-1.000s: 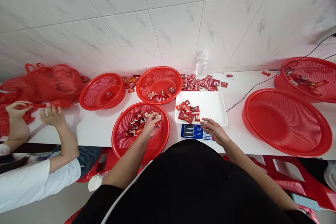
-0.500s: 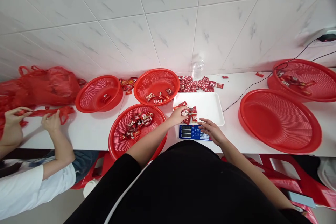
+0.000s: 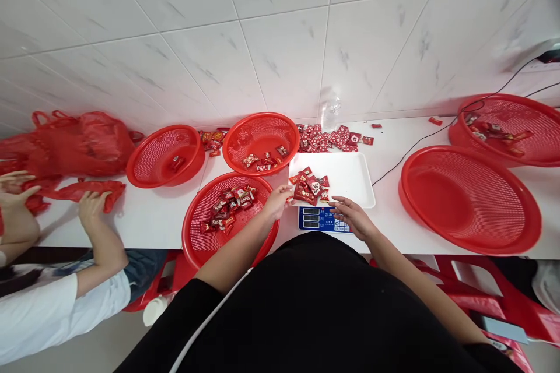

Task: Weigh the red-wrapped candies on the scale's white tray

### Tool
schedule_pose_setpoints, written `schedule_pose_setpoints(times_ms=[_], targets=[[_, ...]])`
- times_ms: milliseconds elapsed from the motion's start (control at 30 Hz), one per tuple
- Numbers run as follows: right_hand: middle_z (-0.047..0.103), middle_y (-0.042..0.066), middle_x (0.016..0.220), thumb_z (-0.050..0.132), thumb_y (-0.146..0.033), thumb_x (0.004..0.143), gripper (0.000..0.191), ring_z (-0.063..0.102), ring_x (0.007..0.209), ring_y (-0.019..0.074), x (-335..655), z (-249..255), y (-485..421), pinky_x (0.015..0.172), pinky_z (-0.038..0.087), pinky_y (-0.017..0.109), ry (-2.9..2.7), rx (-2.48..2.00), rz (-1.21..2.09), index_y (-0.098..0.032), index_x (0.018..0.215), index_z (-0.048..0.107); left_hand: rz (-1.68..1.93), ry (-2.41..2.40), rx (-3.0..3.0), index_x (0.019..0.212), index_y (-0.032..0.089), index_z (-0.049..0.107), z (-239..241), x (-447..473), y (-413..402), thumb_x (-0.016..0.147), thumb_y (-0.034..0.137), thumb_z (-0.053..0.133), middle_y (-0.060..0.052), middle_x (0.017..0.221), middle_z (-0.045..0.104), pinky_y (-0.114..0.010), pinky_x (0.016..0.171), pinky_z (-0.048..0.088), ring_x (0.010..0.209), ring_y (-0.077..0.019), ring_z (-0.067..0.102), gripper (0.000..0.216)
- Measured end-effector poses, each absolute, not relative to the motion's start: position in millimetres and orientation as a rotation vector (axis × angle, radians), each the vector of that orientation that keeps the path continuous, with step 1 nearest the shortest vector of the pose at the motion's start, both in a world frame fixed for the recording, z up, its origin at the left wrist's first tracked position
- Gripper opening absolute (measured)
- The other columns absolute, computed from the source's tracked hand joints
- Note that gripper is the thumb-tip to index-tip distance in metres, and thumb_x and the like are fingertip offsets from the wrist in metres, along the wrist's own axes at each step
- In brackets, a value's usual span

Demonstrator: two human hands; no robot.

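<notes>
Several red wrapped candies (image 3: pixel 311 186) lie in a pile on the left part of the white tray (image 3: pixel 350 178) of a digital scale. My left hand (image 3: pixel 276 204) is at the tray's left front corner, its fingers pinched on a small red wrapped candy (image 3: pixel 289 200). Fingers apart and with nothing in them, my right hand (image 3: pixel 355 218) hovers at the tray's front edge, partly covering the blue keypad panel (image 3: pixel 318 220). Just left of my left hand stands a red basket (image 3: pixel 188 227) with a heap of wrapped candies (image 3: pixel 230 207) inside.
More red baskets (image 3: pixel 262 118) (image 3: pixel 164 131) (image 3: pixel 472 204) (image 3: pixel 516 102) stand on both sides. Loose packets (image 3: pixel 312 139) and a clear bottle (image 3: pixel 331 113) are by the wall. A black cable (image 3: pixel 406 154) crosses the table. At left, a co-worker's hands (image 3: pixel 93 207) handle a red plastic bag (image 3: pixel 70 191).
My left hand has moved left from over the pile to the tray's corner, leaving candies on the tray. My right hand has barely moved. The co-worker's hands have shifted with the red bag.
</notes>
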State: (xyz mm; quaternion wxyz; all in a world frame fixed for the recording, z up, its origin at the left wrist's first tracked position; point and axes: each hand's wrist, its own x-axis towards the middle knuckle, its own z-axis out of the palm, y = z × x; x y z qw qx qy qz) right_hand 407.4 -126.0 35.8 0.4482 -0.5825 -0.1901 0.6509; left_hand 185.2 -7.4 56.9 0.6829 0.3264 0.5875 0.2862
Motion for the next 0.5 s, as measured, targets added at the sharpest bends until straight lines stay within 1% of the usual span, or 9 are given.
schedule_pose_setpoints(times_ms=[67,167,333,400,500], targets=[[0.070,0.007,0.120,0.074,-0.045,0.076,0.041,0.066,0.106,0.0234,408,36,-127,0.091,0.055,0.035,-0.469,-1.445,1.609,-0.029,0.113,0.068,0.667,1.328,0.714,0.090,0.015,0.060,55,183,-10,0.077,0.002,0.064,-0.006,0.096,0.061,-0.026,0.076,0.056,0.082,-0.0112,0.060,0.019],[0.070,0.007,0.119,0.074,-0.045,0.076,0.041,0.066,0.107,0.0234,407,36,-127,0.091,0.055,0.035,-0.472,-1.444,1.610,-0.028,0.113,0.068,0.667,1.338,0.773,0.093,0.015,0.060,56,187,-14,0.075,-0.004,0.058,-0.006,0.102,0.061,-0.023,0.078,0.055,0.085,-0.0101,0.061,0.026],[0.070,0.007,0.119,0.074,-0.043,0.077,0.040,0.066,0.105,0.0225,407,39,-126,0.089,0.055,0.033,-0.474,-1.447,1.611,-0.028,0.113,0.068,0.606,1.353,0.905,0.104,0.017,0.057,55,194,-12,0.082,-0.005,0.051,-0.011,0.126,0.054,-0.024,0.084,0.056,0.104,-0.0130,0.060,0.032],[0.070,0.007,0.119,0.073,-0.043,0.077,0.039,0.066,0.105,0.0227,407,39,-126,0.089,0.055,0.034,-0.475,-1.449,1.610,-0.028,0.113,0.068,0.591,1.365,0.930,0.107,0.017,0.056,52,194,-9,0.084,-0.005,0.050,-0.012,0.128,0.054,-0.025,0.085,0.056,0.106,-0.0141,0.060,0.033],[0.070,0.007,0.119,0.073,-0.043,0.077,0.039,0.066,0.105,0.0233,407,40,-126,0.090,0.055,0.035,-0.473,-1.458,1.606,-0.028,0.113,0.068,0.601,1.367,0.961,0.109,0.017,0.055,45,195,-6,0.082,-0.006,0.051,-0.013,0.130,0.055,-0.026,0.083,0.058,0.108,-0.0165,0.061,0.036]])
